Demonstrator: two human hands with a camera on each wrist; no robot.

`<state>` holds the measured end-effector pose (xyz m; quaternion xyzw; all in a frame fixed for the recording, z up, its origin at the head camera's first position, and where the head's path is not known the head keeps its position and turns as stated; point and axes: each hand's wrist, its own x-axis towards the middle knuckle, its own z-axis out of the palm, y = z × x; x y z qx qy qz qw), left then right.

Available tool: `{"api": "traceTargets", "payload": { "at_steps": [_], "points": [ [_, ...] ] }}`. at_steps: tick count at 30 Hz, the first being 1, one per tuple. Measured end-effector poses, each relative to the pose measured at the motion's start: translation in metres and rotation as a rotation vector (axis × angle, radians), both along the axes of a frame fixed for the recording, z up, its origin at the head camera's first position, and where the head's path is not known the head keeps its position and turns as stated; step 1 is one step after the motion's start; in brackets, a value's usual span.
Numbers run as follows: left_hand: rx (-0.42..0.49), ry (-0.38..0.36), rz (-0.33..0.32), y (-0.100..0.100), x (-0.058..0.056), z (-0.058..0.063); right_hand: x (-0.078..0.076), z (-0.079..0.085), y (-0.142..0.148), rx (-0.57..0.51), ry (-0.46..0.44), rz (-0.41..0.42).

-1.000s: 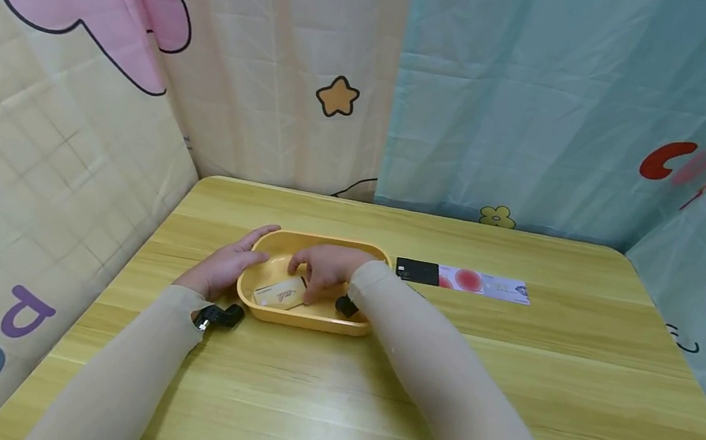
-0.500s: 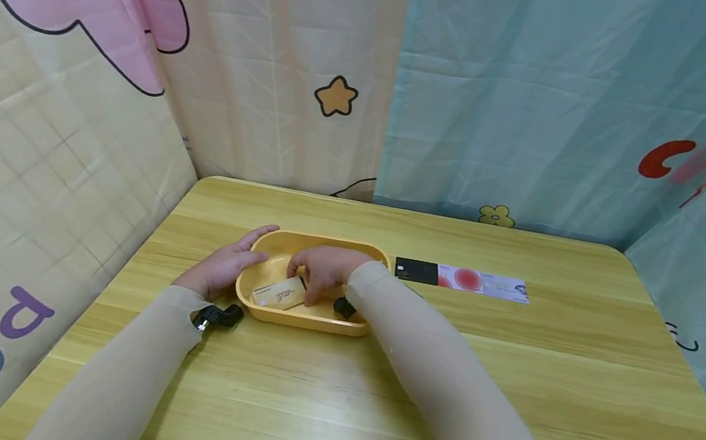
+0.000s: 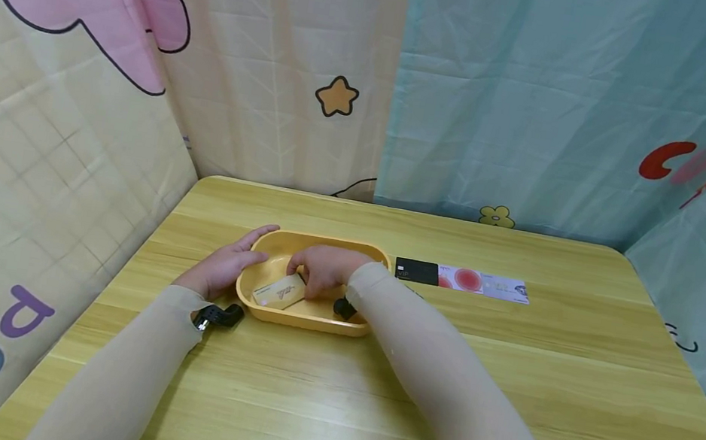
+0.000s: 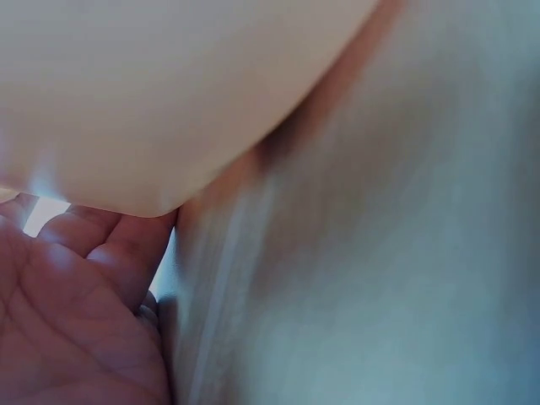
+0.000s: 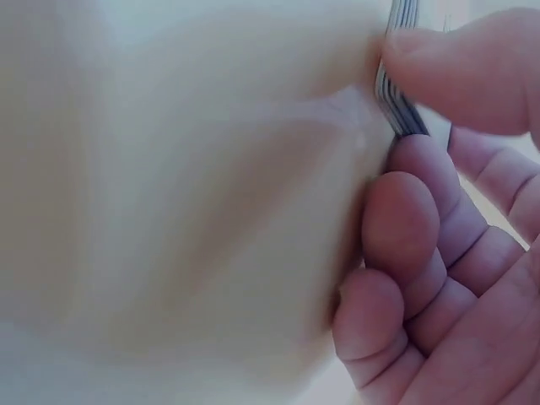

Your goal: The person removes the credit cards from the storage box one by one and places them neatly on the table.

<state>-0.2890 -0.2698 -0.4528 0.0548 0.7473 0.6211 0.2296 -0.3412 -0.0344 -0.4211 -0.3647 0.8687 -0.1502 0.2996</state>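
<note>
Orange-yellow basket point(image 3: 303, 322) sits left of centre on the counter point(image 3: 310, 411), opening up, cream-topped card stack point(image 3: 278, 291) inside it, toward the left front part. Step in hand, by my read: getting hold of cards inside the basket. Right hand point(image 3: 327, 268) reaches in from the right, wrist bent, fingers pointing down at the stack. Right wrist view: thumb on the layered edges, fingertips opposite, so clamped on the card stack in a pinch. Whether it has all the cards or just some, and whether they clear the basket floor, cannot tell. Next move likely calls for a firm pinch and a careful lift or split; thin edges could slip or fan out. Left hand point(image 3: 224, 267) is clamped on the basket's left end, thumb over the rim, other fingers along the outside, probably steadying it. Outside, just right of the basket, one row flat on the counter: black card point(image 3: 417, 271), red-circle card point(image 3: 467, 280), pale card point(image 3: 505, 288), set end to end
</note>
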Motion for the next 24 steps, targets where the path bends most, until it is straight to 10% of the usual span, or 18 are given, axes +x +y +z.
{"api": "traceTargets", "payload": {
  "at_steps": [24],
  "points": [
    [-0.007, -0.008, 0.004, 0.0002, 0.0005, 0.0022, 0.0001, 0.0037, 0.0024, -0.029, 0.012, -0.028]
  ]
}}
